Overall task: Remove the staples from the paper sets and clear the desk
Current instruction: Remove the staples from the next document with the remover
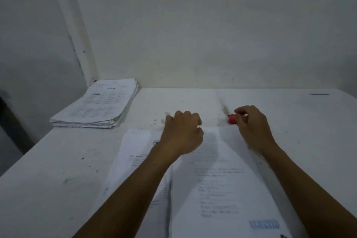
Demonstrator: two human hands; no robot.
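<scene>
Two hands at the far end of a paper set on the desk

The right hand grips a red staple remover; the left hand, fingers curled, rests on the paper set at the desk's near edge. A paper stack fills its far-left corner.

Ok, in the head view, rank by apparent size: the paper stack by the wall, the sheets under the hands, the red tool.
1. Sheets under the hands, though nearness to the camera inflates them.
2. Paper stack at the far left.
3. Red tool, partly hidden in the right hand.

Both forearms reach forward; left hand loosely curled, right hand fingers pinched.
</scene>
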